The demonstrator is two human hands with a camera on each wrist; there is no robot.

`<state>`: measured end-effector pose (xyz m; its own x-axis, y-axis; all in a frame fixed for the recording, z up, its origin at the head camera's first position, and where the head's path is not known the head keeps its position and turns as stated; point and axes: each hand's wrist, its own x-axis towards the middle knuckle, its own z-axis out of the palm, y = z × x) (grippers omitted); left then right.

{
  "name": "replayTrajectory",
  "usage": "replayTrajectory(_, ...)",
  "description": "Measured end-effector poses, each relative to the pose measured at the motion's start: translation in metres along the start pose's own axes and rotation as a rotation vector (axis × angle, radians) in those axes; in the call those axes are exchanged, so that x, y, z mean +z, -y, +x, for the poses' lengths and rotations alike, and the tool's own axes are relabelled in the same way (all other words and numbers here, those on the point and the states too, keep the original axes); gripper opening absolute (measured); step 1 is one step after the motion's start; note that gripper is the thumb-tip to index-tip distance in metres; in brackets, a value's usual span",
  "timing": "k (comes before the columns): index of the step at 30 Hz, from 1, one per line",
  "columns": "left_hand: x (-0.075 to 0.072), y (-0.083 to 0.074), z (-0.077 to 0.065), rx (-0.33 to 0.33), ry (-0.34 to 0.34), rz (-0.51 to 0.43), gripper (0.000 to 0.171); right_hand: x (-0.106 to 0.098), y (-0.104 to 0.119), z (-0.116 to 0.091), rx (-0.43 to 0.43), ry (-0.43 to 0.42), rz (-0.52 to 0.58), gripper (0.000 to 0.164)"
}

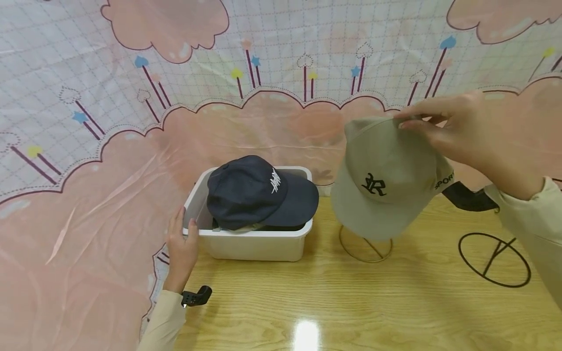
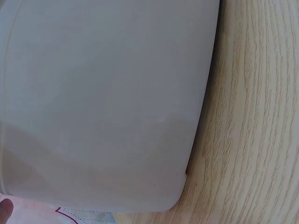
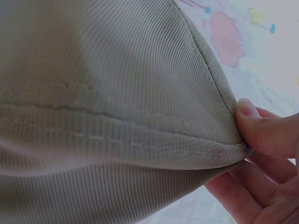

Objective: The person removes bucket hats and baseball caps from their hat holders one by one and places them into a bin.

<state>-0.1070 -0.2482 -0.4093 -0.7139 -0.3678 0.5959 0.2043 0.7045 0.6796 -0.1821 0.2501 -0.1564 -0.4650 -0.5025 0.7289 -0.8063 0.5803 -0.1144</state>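
A beige baseball cap (image 1: 386,165) with a dark letter emblem hangs from my right hand (image 1: 456,129), brim downward. Thumb and fingers pinch the top of its crown, where the right wrist view shows the fabric (image 3: 140,93) drawn to a point. Behind the brim shows the round wire base of a stand (image 1: 366,261); its upper part is hidden by the cap. My left hand (image 1: 181,248) grips the left front corner of a white plastic bin (image 1: 254,246). A navy cap (image 1: 246,195) with white lettering lies in the bin, brim to the right over the rim.
A black wire stand base (image 1: 493,258) is on the wooden table (image 1: 351,312) to the right, partly behind the right sleeve. A pink and white printed cloth (image 1: 272,122) covers the back and left side. Black devices sit on both wrists.
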Motion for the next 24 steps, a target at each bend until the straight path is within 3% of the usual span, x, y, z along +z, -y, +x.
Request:
replayTrajectory(9, -0.001, -0.002, -0.002, -0.017, 0.018, -0.008, 0.049, -0.006, 0.020, 0.040, 0.039, 0.047, 0.028, 0.014)
replayTrajectory(24, -0.004, 0.003, -0.001, -0.021, 0.018, -0.011, 0.048, 0.026, 0.060, 0.097, 0.016, 0.057, 0.188, 0.011)
